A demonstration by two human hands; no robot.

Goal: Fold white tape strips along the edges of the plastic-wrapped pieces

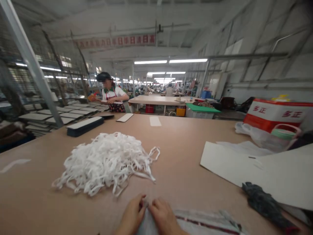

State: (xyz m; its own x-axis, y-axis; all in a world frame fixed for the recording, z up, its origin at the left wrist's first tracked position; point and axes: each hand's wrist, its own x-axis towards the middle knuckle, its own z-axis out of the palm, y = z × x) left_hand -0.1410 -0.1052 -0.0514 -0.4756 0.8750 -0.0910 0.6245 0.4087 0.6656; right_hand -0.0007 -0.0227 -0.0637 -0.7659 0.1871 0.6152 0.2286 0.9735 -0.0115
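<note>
At the near edge of the table my left hand and my right hand are close together, fingers curled. Both pinch a piece of thin light grey fabric between them. The fabric runs down out of view and seems to continue to the right under my right hand, where a dark reddish strip lies along it. Blur hides the fingertips' exact hold. Just beyond my hands is a large tangled heap of white fabric strips, a few loose ends trailing right.
On the brown table lie a dark block with a pale top, flat pale pieces, a large white board and a dark crumpled cloth. A red-and-white box stands at right. A co-worker stands beyond the table.
</note>
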